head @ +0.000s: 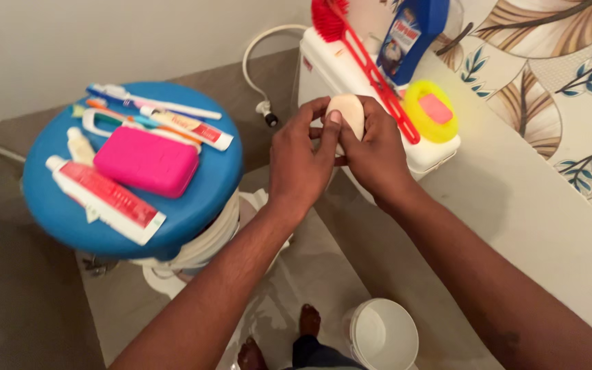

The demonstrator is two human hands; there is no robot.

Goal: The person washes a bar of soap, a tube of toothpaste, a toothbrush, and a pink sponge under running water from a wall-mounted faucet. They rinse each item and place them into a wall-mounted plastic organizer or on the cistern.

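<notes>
Both my hands meet in the middle of the view around a pale cream bar of soap (pixel 348 113). My left hand (pixel 301 161) pinches its left edge with thumb and fingers. My right hand (pixel 376 154) cups it from the right and below. The soap is held in the air, just in front of a white cistern top (pixel 433 154). On that top lie a red long-handled brush (pixel 371 68), a blue bottle (pixel 409 34) and a yellow round dish with a pink block (pixel 432 109).
At left a blue round lid (pixel 200 205) carries a pink soap case (pixel 146 161), toothpaste tubes (pixel 107 199) and toothbrushes (pixel 152 104). A white bucket (pixel 381 336) stands on the floor near my feet (pixel 310 318). A grey ledge (pixel 515 219) and patterned tiles fill the right.
</notes>
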